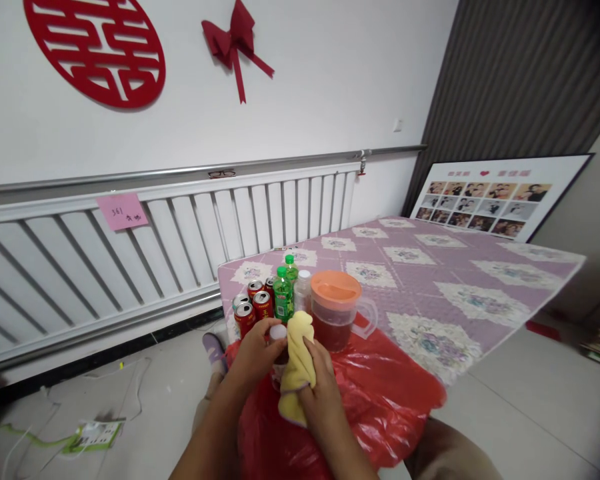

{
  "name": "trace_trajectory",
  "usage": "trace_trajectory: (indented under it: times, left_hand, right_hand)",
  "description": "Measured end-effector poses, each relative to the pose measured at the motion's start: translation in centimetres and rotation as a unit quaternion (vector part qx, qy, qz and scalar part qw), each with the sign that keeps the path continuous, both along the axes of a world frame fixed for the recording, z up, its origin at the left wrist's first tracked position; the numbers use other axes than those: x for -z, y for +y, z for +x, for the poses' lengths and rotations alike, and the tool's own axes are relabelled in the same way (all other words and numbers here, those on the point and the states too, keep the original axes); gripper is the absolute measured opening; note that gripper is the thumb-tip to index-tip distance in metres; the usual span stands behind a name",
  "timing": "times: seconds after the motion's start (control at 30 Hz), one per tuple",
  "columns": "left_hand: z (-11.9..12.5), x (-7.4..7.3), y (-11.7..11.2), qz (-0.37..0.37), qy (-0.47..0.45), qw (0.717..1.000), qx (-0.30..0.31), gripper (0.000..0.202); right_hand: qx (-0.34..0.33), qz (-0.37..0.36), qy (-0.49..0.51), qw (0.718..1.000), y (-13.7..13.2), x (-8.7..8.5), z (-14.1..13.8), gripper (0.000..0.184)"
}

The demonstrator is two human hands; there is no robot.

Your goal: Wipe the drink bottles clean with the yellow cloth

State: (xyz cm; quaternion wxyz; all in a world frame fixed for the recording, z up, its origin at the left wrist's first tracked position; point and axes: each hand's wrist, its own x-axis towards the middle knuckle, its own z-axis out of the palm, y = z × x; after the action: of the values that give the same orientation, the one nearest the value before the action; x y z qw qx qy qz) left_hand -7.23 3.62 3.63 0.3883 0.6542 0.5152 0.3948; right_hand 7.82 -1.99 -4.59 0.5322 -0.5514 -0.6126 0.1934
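Observation:
My left hand (256,350) is closed around the top of a small bottle (279,333) with a whitish cap and dark contents. A yellow cloth (299,367) is bunched in my right hand (324,385), against the bottle's right side. Part of the bottle is hidden behind the cloth and my fingers. Just beyond my hands stand several red drink cans (263,305), two green plastic bottles (283,297) and a clear bottle with a white cap (303,292). To their right is a clear pitcher (333,323) with an orange lid and brownish liquid.
Red plastic sheeting (380,407) covers the near table corner, over a purple floral tablecloth (415,287). Behind runs a white radiator (190,230) with a pink note (122,211). A photo board (500,193) leans at the right back. A power strip (95,435) and cables lie on the floor.

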Motion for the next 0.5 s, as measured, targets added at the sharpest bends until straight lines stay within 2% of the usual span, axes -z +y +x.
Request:
trace_trajectory:
  times: [0.1,0.17,0.33,0.5]
  left_hand:
    - [0.7,-0.1,-0.2,0.021,0.031,0.998,-0.042,0.029]
    - [0.9,-0.2,-0.2,0.029,0.049,0.997,-0.057,0.026]
    - [0.4,-0.6,0.2,0.029,0.081,0.992,-0.097,0.018]
    - [-0.3,-0.6,1.2,0.034,0.096,0.986,-0.129,0.017]
  right_hand:
    - [-0.015,0.032,-0.016,0.999,0.4,-0.8,-0.6,0.076]
    - [-0.020,0.029,-0.011,0.999,1.2,-0.7,-0.7,0.075]
    - [-0.014,-0.045,0.001,0.999,3.0,1.1,0.1,0.064]
    - [-0.001,-0.079,-0.015,0.997,3.1,2.8,0.4,0.066]
